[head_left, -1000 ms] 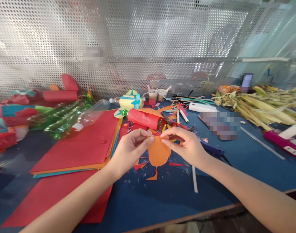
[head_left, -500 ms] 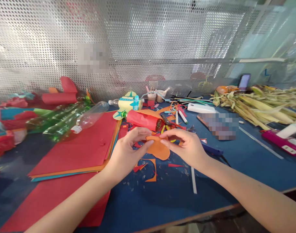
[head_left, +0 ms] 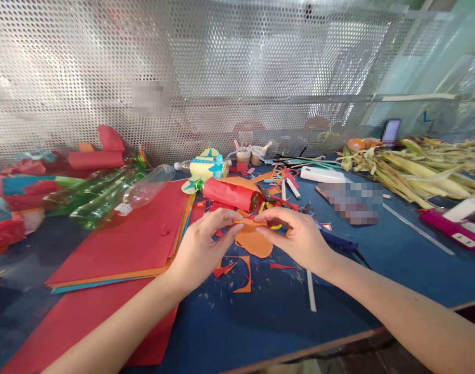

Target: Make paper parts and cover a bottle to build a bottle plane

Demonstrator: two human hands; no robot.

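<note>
Orange round-edged paper cut-out (head_left: pixel 256 245) has its bent edge clamped by left hand (head_left: pixel 198 250) and right hand (head_left: pixel 299 238); even pressure should crease it cleanly.

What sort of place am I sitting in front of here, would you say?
Most likely a craft workspace: a stack of coloured paper, a bottle wrapped in red and orange paper scraps lie on a blue table.

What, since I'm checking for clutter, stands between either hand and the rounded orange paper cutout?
Nothing visible does: the left hand and right hand pinch the cutout near its far edge. The bottle wrapped in red paper lies beyond.
</note>
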